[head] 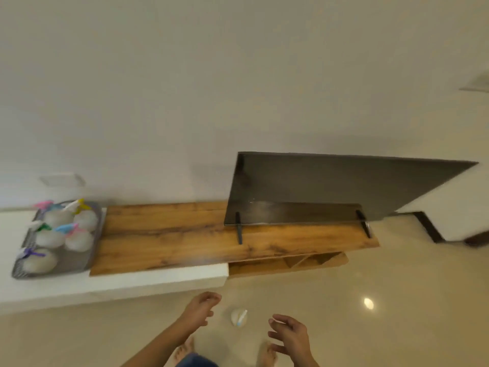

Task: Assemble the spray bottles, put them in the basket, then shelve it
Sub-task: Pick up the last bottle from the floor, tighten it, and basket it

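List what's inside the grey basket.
The basket holds about six pale spray bottles with coloured triggers. Its floor beneath them is hidden. One more bottle stands on the floor.

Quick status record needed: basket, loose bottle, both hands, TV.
basket: grey mesh, on the white ledge at left, holding several spray bottles with coloured heads
loose bottle: on the floor, between the hands
left hand: open, empty, beside the bottle
right hand: open, empty
TV: on the wooden unit, screen dark
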